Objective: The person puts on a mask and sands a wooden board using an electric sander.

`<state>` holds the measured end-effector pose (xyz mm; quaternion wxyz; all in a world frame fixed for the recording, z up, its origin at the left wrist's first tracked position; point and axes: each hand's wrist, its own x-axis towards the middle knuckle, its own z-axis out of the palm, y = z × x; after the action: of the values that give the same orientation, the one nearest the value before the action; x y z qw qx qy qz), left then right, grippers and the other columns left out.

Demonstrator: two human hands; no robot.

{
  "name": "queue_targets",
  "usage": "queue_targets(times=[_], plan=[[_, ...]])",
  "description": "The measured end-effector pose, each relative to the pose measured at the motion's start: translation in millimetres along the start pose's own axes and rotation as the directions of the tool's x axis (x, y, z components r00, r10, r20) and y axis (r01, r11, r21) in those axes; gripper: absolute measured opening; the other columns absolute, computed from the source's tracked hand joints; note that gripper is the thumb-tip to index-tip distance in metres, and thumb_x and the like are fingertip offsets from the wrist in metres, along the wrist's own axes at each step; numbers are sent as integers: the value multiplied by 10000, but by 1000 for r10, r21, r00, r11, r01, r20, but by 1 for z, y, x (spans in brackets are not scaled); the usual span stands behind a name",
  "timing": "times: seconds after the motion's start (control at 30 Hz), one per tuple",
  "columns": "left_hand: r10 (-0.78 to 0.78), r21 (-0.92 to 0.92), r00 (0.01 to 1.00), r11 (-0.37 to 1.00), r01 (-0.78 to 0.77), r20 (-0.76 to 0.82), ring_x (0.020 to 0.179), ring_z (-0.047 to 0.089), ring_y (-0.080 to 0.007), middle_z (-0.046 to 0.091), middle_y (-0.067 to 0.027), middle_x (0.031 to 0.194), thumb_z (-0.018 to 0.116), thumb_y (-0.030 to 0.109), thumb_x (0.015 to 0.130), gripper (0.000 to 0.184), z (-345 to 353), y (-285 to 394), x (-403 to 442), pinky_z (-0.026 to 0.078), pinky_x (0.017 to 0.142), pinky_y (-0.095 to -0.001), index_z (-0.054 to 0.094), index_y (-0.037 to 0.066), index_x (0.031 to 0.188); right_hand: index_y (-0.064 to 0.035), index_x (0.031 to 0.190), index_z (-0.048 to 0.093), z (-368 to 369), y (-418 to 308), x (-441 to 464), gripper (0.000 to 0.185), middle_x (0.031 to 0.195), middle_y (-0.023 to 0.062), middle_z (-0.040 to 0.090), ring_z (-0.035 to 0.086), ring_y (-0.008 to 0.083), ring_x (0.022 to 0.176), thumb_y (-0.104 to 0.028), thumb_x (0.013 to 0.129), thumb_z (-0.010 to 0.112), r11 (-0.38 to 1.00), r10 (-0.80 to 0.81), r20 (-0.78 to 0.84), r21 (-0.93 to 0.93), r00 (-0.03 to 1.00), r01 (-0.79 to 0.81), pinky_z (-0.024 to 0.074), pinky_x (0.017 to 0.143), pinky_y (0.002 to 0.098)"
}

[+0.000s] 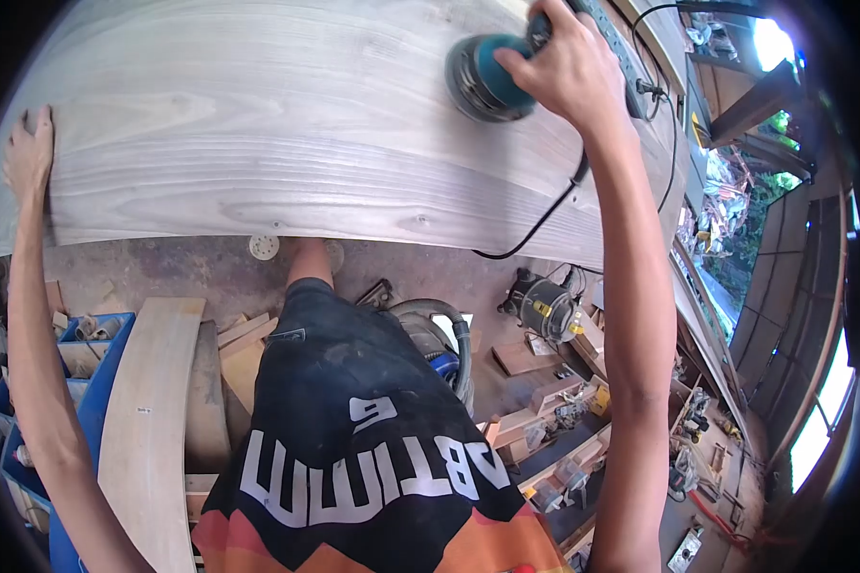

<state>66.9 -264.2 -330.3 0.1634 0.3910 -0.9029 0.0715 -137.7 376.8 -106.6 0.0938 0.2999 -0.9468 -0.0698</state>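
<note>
One teal round sander point(503, 76) best stays level (right hand point(575, 74) grasps it); left hand point(29, 158) rests unclenched on pale wooden board point(248, 115).

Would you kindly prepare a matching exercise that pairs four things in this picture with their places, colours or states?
Things:
1. left hand
2. right hand
3. sander
4. storage bin

Descriptions:
A. blue, below at the left
B. gripping a power tool
C. at the left end of the large board
D. teal and dark, at the large board's surface

Pairs: 1-C, 2-B, 3-D, 4-A
</note>
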Motion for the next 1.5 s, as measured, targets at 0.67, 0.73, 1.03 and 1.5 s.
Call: queue_targets(times=[0.67, 0.73, 1.03, 1.5], plan=[[19, 19, 999, 1000, -19, -30, 1419, 491, -414, 558, -233, 1505, 526, 686, 950, 752, 2, 0, 0, 332, 1194, -514, 583, 165, 1490, -137, 1209, 619, -16, 58, -107, 550, 1063, 235, 655, 683, 460, 996, -347, 761, 858, 910, 398, 207, 32, 893, -413, 561, 836, 532], [16, 27, 999, 1000, -15, -36, 1403, 507, -421, 563, -240, 1497, 526, 687, 950, 755, 3, 1, 1, 352, 1181, -515, 583, 161, 1488, -148, 1213, 618, -17, 49, -109, 542, 1090, 235, 647, 680, 462, 1011, -342, 764, 853, 908, 402, 208, 32, 892, -417, 567, 834, 537], [34, -91, 999, 995, -32, 14, 1382, 527, -454, 547, -259, 1510, 512, 666, 974, 784, 40, -31, 18, 409, 1149, -514, 507, 130, 1546, -168, 1204, 630, -11, 11, -83, 513, 1065, 205, 649, 705, 437, 952, -343, 777, 854, 955, 291, 84, 41, 953, -295, 583, 799, 533], [72, -180, 997, 981, -72, -6, 1505, 376, -427, 406, -273, 1618, 496, 690, 986, 861, 59, -41, 24, 313, 1225, -507, 431, 74, 1583, -146, 1176, 611, -19, -13, -86, 500, 1066, 243, 630, 680, 465, 964, -282, 757, 847, 970, 232, 102, 51, 967, -238, 582, 763, 546]])
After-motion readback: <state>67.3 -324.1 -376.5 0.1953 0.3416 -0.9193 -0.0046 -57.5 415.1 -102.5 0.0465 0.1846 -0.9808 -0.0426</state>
